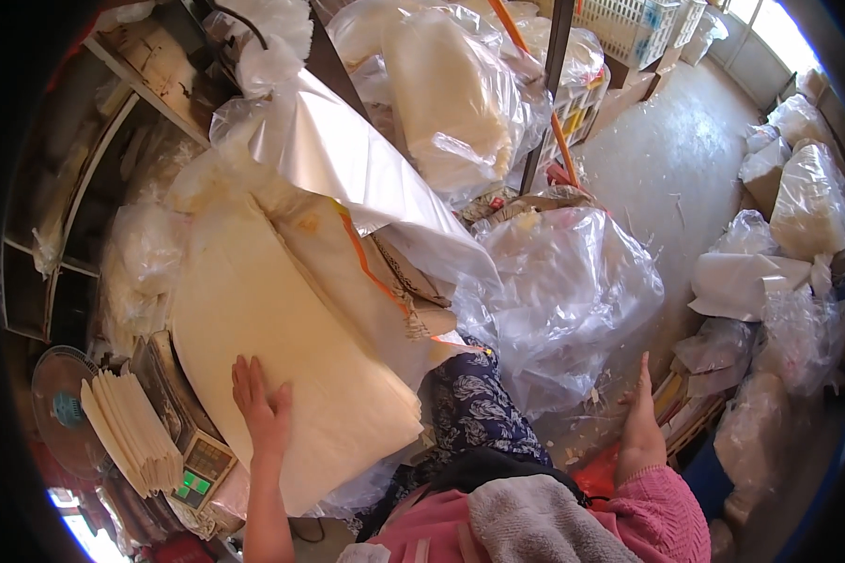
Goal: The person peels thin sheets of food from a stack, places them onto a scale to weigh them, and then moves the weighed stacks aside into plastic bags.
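My left hand (262,415) rests palm down on a thick stack of large, thin cream-coloured sheets (289,338), its fingers slightly spread, gripping nothing. The stack's layered edges show at its near right corner. Behind it, a glossy white plastic sheet (352,162) hangs over something beside brown cardboard (422,281). Out to my right, my right hand (637,394) is held away from my body with fingers extended and nothing visible in it. Between that hand and the stack, a large clear plastic bag (570,295) slumps on the floor.
Left of the stack are a digital scale (198,475), a pile of folded cream sheets (130,433) and a fan (67,408). More sheets in clear plastic (451,105) stand behind a metal post (546,98). Bagged goods (810,197) line the right wall. White plastic crates (627,28) stand farther back.
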The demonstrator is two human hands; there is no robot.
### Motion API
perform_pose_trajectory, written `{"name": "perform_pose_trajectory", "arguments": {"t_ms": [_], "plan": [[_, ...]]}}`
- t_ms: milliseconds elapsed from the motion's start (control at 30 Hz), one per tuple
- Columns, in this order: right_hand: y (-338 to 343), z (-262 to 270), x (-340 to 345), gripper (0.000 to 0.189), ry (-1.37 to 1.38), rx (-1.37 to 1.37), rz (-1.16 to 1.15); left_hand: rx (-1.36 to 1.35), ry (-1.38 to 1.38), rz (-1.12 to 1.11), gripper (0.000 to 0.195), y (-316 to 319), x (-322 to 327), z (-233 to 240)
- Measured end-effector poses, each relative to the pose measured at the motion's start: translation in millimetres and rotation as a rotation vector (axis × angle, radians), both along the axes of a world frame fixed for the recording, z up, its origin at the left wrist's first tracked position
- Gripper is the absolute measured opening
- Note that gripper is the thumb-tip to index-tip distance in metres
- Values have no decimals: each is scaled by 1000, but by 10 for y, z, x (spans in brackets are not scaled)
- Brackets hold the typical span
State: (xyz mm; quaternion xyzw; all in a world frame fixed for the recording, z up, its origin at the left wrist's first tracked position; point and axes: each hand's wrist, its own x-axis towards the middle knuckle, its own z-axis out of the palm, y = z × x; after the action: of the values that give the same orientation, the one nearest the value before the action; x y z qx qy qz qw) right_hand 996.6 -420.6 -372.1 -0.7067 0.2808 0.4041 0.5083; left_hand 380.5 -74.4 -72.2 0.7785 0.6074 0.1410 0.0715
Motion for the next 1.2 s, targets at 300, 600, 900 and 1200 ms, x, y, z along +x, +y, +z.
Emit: {"name": "perform_pose_trajectory", "arguments": {"t_ms": [300, 600, 900, 1200], "plan": [[378, -280, 16, 120, 118, 35, 58, 19, 95, -5, 64, 20, 70, -10], [3373, -963, 228, 90, 5, 219, 349, 10, 97, 18, 68, 61, 138, 35], [5402, -154, -145, 72, -258, 423, 687, -6, 61, -4, 73, 72, 90, 155], [4179, 1419, -701, 34, -440, 721, 953, 119, -11, 55, 68, -21, -39, -46]]}}
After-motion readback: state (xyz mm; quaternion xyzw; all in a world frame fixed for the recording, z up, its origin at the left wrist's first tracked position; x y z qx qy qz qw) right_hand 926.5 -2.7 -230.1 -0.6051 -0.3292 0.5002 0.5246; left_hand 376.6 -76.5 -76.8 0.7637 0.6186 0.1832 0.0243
